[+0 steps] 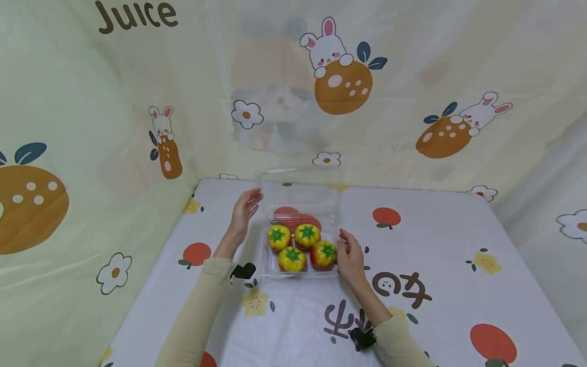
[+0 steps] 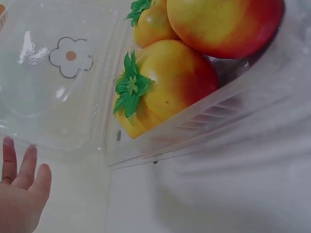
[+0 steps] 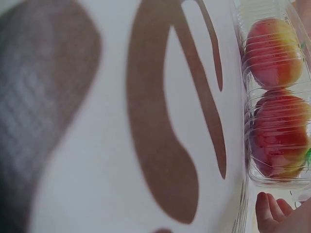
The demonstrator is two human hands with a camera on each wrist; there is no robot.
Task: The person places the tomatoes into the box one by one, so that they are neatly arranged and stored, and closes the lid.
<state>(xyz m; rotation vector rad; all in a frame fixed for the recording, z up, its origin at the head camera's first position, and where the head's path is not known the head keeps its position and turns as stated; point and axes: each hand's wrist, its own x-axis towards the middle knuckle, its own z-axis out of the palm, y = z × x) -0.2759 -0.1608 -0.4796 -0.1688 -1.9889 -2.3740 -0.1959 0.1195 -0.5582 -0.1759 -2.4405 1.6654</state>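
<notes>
A clear plastic clamshell box (image 1: 264,260) rests on the table with its transparent lid (image 1: 302,191) raised at the back. Inside sit several yellow-and-red fruits (image 1: 292,260) with green star-shaped leafy tops, persimmon-like in look; the left wrist view shows one fruit (image 2: 167,85) close behind the side wall. My left hand (image 1: 243,211) is at the lid's left edge, fingers extended and nothing held. In the left wrist view the fingertips (image 2: 30,150) come right at the lid's rim. My right hand (image 1: 351,259) is beside the box's right wall, fingers loosely bent and close against it.
A white printed cloth (image 1: 440,244) with fruit, flower and letter patterns covers the table. Cream printed curtains (image 1: 275,61) hang behind and at both sides, close to the table's back edge. Black camera bands (image 1: 245,271) circle both wrists.
</notes>
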